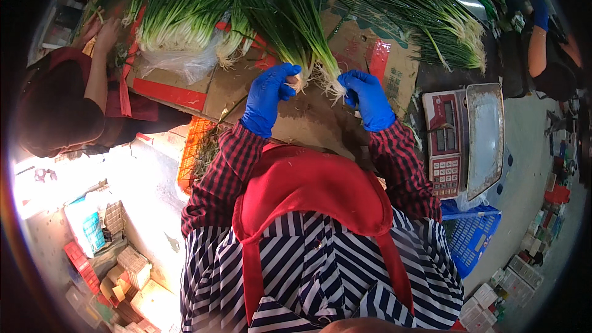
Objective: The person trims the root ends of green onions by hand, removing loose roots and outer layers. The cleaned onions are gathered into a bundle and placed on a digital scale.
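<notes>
Both my hands wear blue gloves and work over the cardboard-covered table. My left hand point(273, 95) has its fingers closed on the root ends of some green onions point(298, 58); a bare fingertip shows through the glove. My right hand point(365, 95) pinches the white roots of another few green onions point(326, 55) just beside them. The leaves of both lots point away from me. A large pile of green onions point(180, 23) rests on clear plastic at the upper left, with a smaller bunch point(233, 41) next to it. More green onions point(444, 23) lie at the upper right.
A digital scale point(445, 148) with a metal pan point(484, 138) stands to my right, above a blue plastic crate point(471, 236). An orange crate point(188, 157) holding plant scraps is low on the left. One person point(60, 97) is at the left, another point(550, 60) at the far right.
</notes>
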`<state>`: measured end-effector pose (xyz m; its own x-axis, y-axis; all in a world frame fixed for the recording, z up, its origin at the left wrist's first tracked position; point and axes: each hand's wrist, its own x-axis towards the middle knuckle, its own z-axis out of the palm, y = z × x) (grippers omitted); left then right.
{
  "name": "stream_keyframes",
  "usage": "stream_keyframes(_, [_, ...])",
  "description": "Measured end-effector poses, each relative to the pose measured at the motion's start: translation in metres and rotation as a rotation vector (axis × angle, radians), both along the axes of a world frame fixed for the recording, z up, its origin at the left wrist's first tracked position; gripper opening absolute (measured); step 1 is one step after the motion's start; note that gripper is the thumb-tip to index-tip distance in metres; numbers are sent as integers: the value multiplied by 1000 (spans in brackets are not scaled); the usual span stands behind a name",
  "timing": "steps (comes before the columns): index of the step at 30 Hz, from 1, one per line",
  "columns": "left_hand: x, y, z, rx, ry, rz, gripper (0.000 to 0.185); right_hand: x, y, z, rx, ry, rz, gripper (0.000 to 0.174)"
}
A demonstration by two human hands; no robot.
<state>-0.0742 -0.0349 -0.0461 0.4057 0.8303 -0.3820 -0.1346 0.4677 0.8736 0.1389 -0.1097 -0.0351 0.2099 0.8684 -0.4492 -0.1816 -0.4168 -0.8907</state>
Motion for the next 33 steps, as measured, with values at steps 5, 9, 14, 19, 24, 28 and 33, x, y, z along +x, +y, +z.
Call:
stream_keyframes(5, [28, -1, 0, -218, -131, -196, 28, 5, -27, 2, 172, 53, 176, 14])
stream_keyframes(9, [46, -2, -4, -418, -487, -323, 32, 4, -31, -11, 380, -110, 287, 17])
stream_keyframes(14, [59, 0, -5, 18, -214, -261, 37, 7, -29, -13, 53, 442, 48, 21])
stream_keyframes(19, [56, -4, 3, 224, -135, -115, 37, 1, -26, -12, 165, 253, 118, 26])
stream_keyframes(24, [23, 9, -11, -69, -19, -33, 39, 4, -23, -19, 91, 242, 113, 26])
stream_keyframes(28, [-2, 5, -21, 313, 428, 12, 47, 10, -29, -15, 205, 383, 108, 29])
stream_keyframes(33, [3, -8, 4, 1256, 877, 323, 48, 15, -40, 2, 306, 527, 114, 32])
